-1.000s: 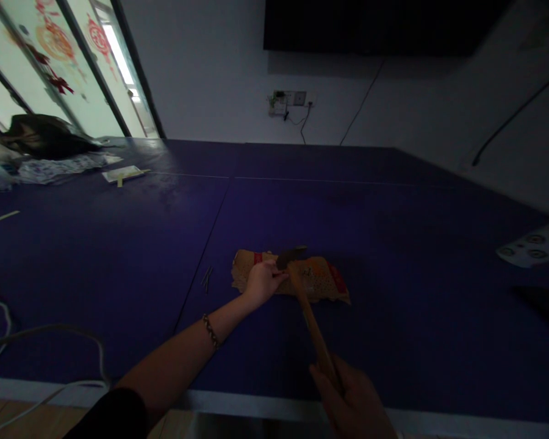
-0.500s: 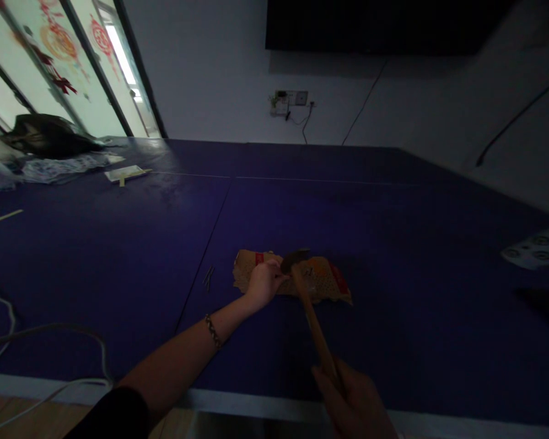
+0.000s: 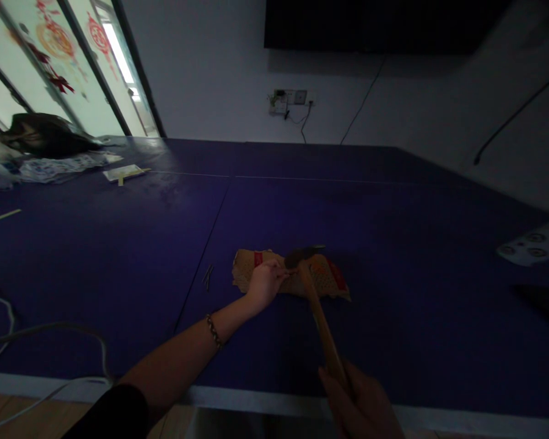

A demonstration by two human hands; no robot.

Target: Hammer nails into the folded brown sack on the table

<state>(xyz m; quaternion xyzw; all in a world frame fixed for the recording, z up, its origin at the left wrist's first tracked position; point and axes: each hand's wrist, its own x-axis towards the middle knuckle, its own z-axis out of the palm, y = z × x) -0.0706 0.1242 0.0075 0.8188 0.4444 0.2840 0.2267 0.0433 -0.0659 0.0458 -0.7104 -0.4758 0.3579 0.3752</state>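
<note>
A torn piece of brown cardboard [image 3: 244, 268] with red patches lies on the blue table [image 3: 132, 256]. Over its middle, my left hand [image 3: 265, 283] pinches something too small to make out. My right hand [image 3: 359, 402], low in the view, is wrapped round the wooden handle of a hammer [image 3: 320, 317]. The dark hammer head is over the cardboard, just right of my left fingertips. Several thin nails [image 3: 208, 277] lie on the table to the left of the cardboard.
White and grey cables [image 3: 68, 328] loop at the near left. At the right edge are a pale perforated object [image 3: 533, 244] and a dark item [image 3: 540, 305]. A black bag [image 3: 46, 135] and plastic packets [image 3: 64, 167] sit at the far left, near a small white card [image 3: 123, 173].
The hammer head has shifted slightly right, away from my left fingertips, and my right hand has moved a little right and down. My left hand is almost unmoved.
</note>
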